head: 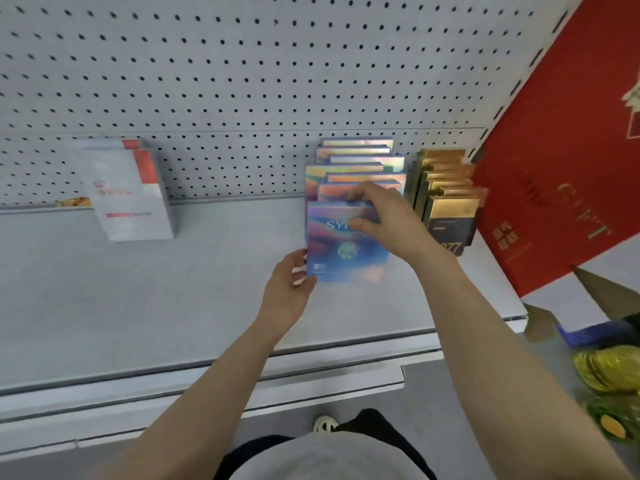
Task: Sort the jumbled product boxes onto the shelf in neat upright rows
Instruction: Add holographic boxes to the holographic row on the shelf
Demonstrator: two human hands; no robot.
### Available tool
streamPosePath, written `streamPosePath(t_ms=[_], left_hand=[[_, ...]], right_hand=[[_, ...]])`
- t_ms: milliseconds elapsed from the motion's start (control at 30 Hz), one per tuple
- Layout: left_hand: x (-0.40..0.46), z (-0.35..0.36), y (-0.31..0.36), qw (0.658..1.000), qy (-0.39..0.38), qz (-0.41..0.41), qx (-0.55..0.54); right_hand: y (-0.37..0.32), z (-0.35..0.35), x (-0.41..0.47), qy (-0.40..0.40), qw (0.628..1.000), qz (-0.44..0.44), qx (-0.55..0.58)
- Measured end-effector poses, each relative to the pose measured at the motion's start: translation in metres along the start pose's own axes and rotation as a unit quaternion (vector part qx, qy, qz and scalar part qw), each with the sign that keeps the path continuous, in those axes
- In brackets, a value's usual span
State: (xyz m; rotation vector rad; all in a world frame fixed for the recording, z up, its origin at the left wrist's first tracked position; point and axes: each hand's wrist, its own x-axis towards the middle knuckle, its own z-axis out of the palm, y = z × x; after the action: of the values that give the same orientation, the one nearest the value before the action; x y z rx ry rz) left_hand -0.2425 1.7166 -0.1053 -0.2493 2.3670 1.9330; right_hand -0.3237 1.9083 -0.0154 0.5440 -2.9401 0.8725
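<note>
A shiny blue-purple holographic box (341, 252) stands upright at the front of a row of matching holographic boxes (360, 168) on the grey shelf (138, 289). My right hand (384, 220) grips its top edge from above. My left hand (287, 289) holds its lower left corner. To the right stands a row of gold and black boxes (446, 195), upright. At the left, a few white boxes with red corners (133, 192) lean against the pegboard.
A large red box (561, 150) leans at the right end of the shelf. The pegboard back wall (242, 81) rises behind the rows. Yellow and green packets (609, 375) lie in a carton at the lower right. The shelf's front lip (242, 368) runs below my arms.
</note>
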Motion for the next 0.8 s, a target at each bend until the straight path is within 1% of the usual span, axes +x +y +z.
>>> streamPosePath(t_ms=[100,233,333,533,667,733,800], left_hand=[[0.005,0.007,-0.001,1.0,0.013,-0.005,0.005],[0.011,0.013,-0.002,1.0,0.024,0.008,0.014],[0.013,0.017,-0.001,0.999,0.032,0.015,0.014],[0.015,0.016,0.0,0.999,0.031,-0.009,0.04],[0.01,0.008,0.004,0.997,0.022,-0.016,0.069],[0.003,0.0,0.005,0.995,0.042,-0.005,0.09],[-0.006,-0.013,0.004,0.992,0.076,0.012,0.099]], right_hand=[[0.01,0.006,0.008,0.001,0.998,-0.038,-0.055],[0.016,0.01,0.017,0.034,0.988,-0.067,-0.138],[0.017,0.012,0.02,0.048,0.985,-0.077,-0.148],[0.02,0.016,0.008,0.071,0.984,-0.08,-0.143],[0.017,0.017,0.006,0.065,0.978,-0.078,-0.181],[0.012,0.019,0.003,0.079,0.977,-0.077,-0.185],[0.003,0.026,-0.001,0.125,0.976,-0.075,-0.162]])
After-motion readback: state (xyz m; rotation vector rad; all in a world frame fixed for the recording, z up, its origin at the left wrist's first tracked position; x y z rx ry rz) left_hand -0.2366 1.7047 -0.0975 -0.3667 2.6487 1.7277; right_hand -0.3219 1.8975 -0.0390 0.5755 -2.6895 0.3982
